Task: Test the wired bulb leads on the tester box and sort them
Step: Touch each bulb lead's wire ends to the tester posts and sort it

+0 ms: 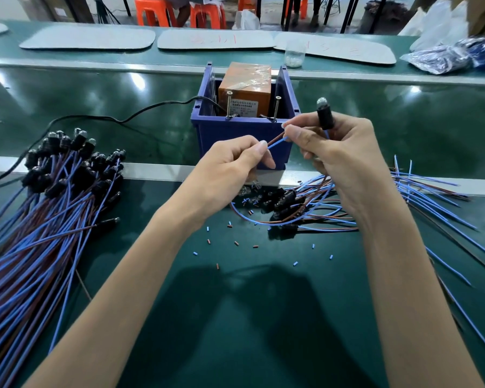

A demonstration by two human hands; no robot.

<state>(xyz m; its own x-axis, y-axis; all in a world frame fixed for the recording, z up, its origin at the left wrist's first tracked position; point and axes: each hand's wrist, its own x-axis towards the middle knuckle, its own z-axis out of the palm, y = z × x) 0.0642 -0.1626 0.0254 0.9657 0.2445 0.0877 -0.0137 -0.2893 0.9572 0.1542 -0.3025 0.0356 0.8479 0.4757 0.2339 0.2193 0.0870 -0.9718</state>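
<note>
Over the surface's (235, 303) far edge, bulb lead (325, 119) is being gripped upright, bulb up, by right hand (342, 161); blue wire (277, 142) is being pinched by left hand (233, 163).

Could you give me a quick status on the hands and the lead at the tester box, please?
Left hand pinches the blue wire. Right hand grips the bulb lead, bulb up, before the tester box. Nothing blocking the screws.

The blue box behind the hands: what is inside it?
An orange block wrapped in clear tape sits in the blue box; two screws stand before it. The front wall hides its lower part and the floor.
</note>
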